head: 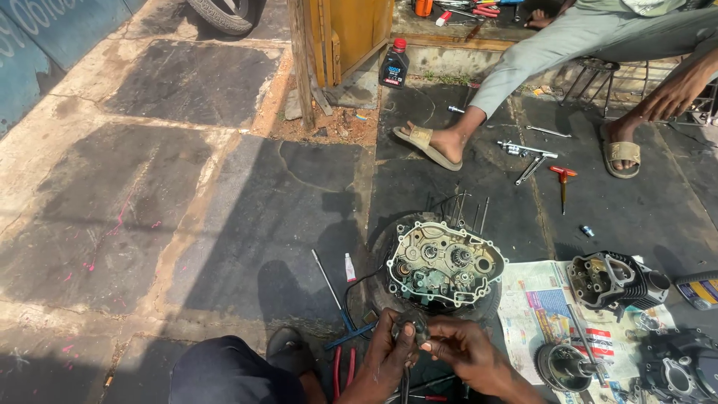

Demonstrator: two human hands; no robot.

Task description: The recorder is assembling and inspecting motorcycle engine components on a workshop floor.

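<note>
Both hands, left (385, 348) and right (467, 352), clench my small dark part (410, 323); it looks stiff, greasy, best held by its rim.

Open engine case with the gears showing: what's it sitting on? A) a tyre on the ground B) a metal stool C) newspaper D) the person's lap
A: the open engine case lies on a black tyre, left of the newspaper.

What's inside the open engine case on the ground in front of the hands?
Inside the open engine case sit several gears and shafts, dark and oily, within a pale gasket rim. Its near edge is covered by the left hand and right hand, which hold a small dark part.
</note>
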